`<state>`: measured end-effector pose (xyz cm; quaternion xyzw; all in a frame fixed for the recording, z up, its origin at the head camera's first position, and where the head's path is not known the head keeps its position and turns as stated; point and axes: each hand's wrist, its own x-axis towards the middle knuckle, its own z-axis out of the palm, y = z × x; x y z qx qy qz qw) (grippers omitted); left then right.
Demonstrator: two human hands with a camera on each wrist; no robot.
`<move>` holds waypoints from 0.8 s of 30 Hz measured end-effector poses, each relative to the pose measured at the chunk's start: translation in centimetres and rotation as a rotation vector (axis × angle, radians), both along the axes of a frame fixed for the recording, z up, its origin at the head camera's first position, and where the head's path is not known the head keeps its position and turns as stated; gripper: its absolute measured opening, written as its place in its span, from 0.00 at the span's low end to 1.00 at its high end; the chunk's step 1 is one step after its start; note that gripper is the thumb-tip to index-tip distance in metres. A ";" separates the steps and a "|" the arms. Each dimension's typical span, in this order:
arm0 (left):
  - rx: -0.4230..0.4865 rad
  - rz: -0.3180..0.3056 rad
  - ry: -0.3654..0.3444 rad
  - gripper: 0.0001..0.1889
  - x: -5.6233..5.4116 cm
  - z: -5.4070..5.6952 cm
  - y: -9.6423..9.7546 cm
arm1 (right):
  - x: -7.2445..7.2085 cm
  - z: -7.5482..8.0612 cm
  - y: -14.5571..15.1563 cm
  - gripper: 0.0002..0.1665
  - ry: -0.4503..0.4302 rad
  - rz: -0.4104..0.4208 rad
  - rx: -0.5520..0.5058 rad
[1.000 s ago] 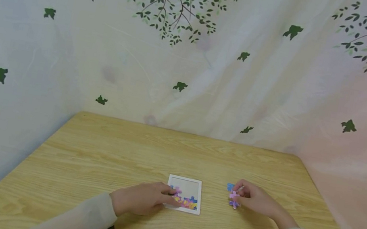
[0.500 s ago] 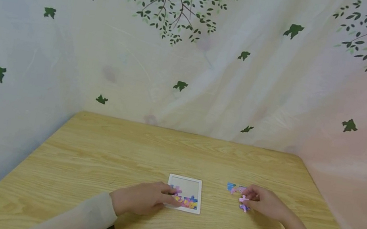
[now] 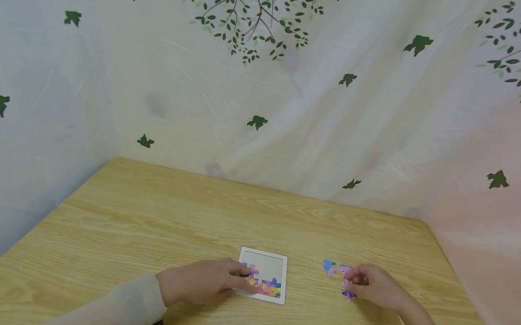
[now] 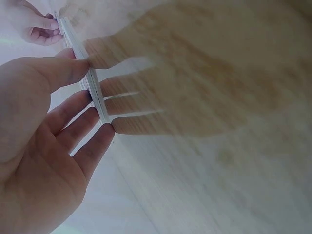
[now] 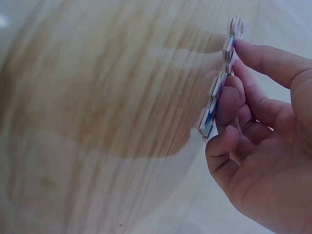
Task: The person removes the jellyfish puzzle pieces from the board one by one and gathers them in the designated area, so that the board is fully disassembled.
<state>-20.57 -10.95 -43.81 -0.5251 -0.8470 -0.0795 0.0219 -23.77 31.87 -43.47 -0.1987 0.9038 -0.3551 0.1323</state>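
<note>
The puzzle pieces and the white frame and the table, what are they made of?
The puzzle pieces look like thick printed cardboard or foam: bright pictures on top, pale layered edges in the right wrist view. The white frame seems to be matte card or thin board, flat with a plain white rim. The table looks like glossy wood or wood-pattern laminate: grain lines plus a shiny light spot.

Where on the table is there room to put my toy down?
The wooden table is bare along its far side by the curtain, and on the left beside the left hand. It is crowded in front: the white puzzle tray, then the loose puzzle pieces at the right hand, with only a narrow bare strip between them.
</note>
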 end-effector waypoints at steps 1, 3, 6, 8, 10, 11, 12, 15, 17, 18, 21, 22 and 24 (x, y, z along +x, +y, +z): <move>0.002 -0.002 0.001 0.21 0.0 0.0 0.0 | 0.0 0.0 0.0 0.12 -0.002 -0.001 0.003; 0.007 -0.008 0.002 0.21 0.0 -0.1 0.0 | 0.0 0.0 0.0 0.13 -0.002 -0.002 0.008; 0.012 -0.016 0.015 0.22 -0.1 -0.1 0.0 | 0.1 0.1 -0.1 0.13 0.002 -0.004 0.011; 0.012 -0.019 0.022 0.22 -0.1 -0.2 0.0 | 0.1 0.1 0.0 0.13 0.007 -0.002 0.014; 0.013 -0.018 0.025 0.22 -0.1 -0.2 -0.1 | 0.0 0.0 0.0 0.13 0.001 -0.013 0.015; 0.012 -0.016 0.028 0.22 -0.1 -0.3 -0.1 | 0.0 0.0 0.0 0.13 -0.002 -0.012 0.014; 0.013 -0.014 0.030 0.22 -0.1 -0.3 -0.1 | 0.0 0.0 0.0 0.13 -0.003 -0.012 0.013; 0.018 -0.004 0.018 0.22 -0.1 -0.3 0.0 | 0.0 -0.1 0.0 0.13 -0.009 -0.018 0.008; 0.018 0.004 0.000 0.22 0.0 -0.3 0.0 | 0.0 -0.2 0.1 0.13 -0.006 -0.016 0.009; 0.019 0.006 -0.010 0.22 0.0 -0.3 0.0 | 0.0 -0.2 0.0 0.13 -0.006 -0.019 0.012; 0.021 0.008 -0.036 0.22 0.0 -0.2 0.1 | 0.0 -0.1 0.0 0.14 -0.007 -0.015 0.017; 0.020 0.008 -0.038 0.22 0.0 -0.1 0.0 | 0.0 0.0 -0.1 0.14 -0.009 -0.017 0.017; 0.024 0.006 -0.037 0.22 0.0 -0.1 0.0 | 0.1 0.1 -0.3 0.15 -0.013 -0.013 0.010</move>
